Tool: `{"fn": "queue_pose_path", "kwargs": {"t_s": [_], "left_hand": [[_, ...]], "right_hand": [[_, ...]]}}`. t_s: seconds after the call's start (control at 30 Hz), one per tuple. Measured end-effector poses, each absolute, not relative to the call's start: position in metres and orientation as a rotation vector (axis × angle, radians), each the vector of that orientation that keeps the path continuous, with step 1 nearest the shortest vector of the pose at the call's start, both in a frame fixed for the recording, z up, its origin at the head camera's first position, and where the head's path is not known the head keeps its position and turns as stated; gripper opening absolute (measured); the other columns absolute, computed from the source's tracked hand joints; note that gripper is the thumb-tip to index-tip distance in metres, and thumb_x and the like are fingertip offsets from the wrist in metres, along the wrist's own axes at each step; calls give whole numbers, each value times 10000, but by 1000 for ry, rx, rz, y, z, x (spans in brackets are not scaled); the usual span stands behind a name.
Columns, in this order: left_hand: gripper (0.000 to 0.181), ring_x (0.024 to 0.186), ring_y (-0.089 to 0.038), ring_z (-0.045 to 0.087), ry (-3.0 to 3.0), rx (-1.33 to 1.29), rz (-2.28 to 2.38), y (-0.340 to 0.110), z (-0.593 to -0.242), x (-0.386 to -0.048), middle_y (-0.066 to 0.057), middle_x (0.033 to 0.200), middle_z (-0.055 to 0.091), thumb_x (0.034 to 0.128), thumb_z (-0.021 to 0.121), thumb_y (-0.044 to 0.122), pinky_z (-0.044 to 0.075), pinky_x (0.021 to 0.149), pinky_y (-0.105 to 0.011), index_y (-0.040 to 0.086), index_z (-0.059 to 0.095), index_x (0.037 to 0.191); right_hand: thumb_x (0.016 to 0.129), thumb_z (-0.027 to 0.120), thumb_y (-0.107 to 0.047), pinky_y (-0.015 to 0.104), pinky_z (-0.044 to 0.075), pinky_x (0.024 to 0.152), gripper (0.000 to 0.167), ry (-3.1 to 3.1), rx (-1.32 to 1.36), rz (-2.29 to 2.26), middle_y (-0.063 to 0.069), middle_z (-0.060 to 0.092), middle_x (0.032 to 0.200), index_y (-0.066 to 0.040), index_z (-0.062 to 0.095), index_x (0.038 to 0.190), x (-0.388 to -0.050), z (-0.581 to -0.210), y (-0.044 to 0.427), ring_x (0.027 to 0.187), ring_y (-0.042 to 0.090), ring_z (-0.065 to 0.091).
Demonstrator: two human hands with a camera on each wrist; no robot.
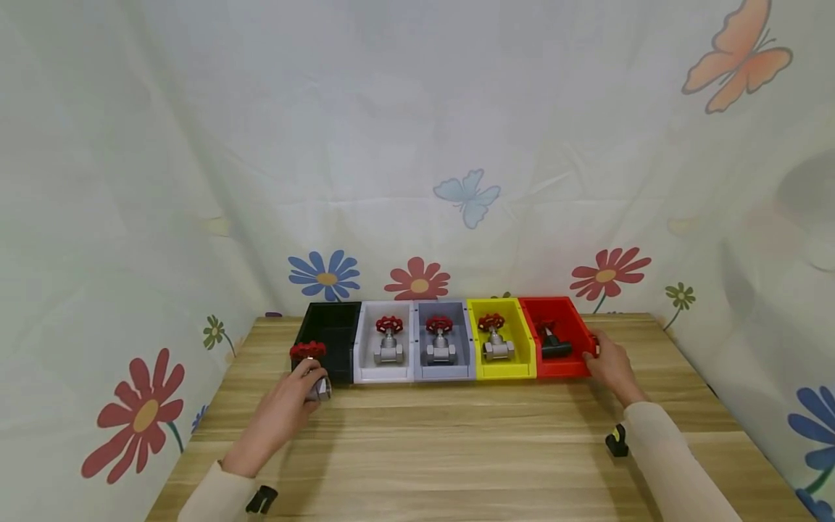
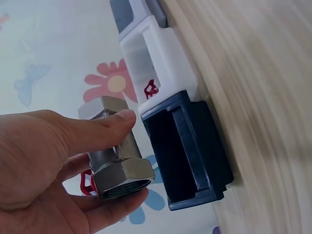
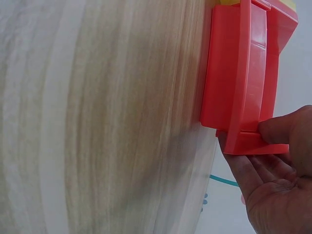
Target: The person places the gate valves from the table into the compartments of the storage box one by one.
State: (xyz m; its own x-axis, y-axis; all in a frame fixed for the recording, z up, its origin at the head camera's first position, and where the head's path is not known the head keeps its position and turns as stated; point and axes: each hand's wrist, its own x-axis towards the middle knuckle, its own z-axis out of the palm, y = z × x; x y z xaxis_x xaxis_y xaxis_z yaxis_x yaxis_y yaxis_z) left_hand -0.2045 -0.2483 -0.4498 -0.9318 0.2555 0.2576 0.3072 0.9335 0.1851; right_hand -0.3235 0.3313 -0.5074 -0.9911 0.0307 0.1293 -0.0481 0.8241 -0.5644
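Note:
My left hand holds a steel gate valve with a red handwheel, its thumb across the metal body. Valve and hand are at the front left of the black bin, whose inside looks bare in the left wrist view. At the other end of the row, my right hand pinches the side wall of the red bin, thumb inside and fingers outside. A dark-bodied valve with a red handle lies in that bin.
Between the end bins stand a white bin, a grey bin and a yellow bin, each holding a steel valve with a red wheel. The row sits on a wooden table before a flower-printed curtain.

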Motion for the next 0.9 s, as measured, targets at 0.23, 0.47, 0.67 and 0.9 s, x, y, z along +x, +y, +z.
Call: {"fn": "queue_pose_path", "kwargs": {"t_s": [0.23, 0.47, 0.67, 0.9], "left_hand": [[501, 998, -331, 639, -2823, -470, -287, -248, -444, -213, -106, 1265, 570, 754, 824, 47, 542, 855, -511, 32, 651, 1224], [523, 1014, -341, 628, -2831, -452, -286, -246, -437, -226, -100, 1308, 555, 760, 821, 48, 546, 852, -512, 42, 642, 1251], [498, 1024, -341, 628, -2814, -478, -312, -249, -436, -238, -100, 1290, 561, 762, 818, 44, 534, 873, -520, 38, 648, 1230], [500, 1027, -335, 621, -2840, -470, -330, -251, -433, -251, -95, 1303, 554, 775, 813, 51, 532, 898, -514, 44, 643, 1245]], "right_hand": [[921, 555, -57, 603, 478, 934, 566, -2879, 11, 896, 386, 516, 1297, 116, 354, 1422, -324, -507, 331, 1068, 490, 564], [928, 553, -53, 609, 472, 951, 572, -2893, -1, 919, 380, 499, 1316, 111, 338, 1431, -323, -505, 330, 1088, 486, 549], [929, 561, -51, 611, 466, 963, 583, -2908, -11, 935, 379, 485, 1333, 108, 328, 1439, -323, -505, 330, 1104, 487, 539], [925, 556, -56, 605, 472, 946, 564, -2885, 3, 914, 377, 511, 1305, 104, 350, 1424, -323, -507, 331, 1079, 483, 556]]}}
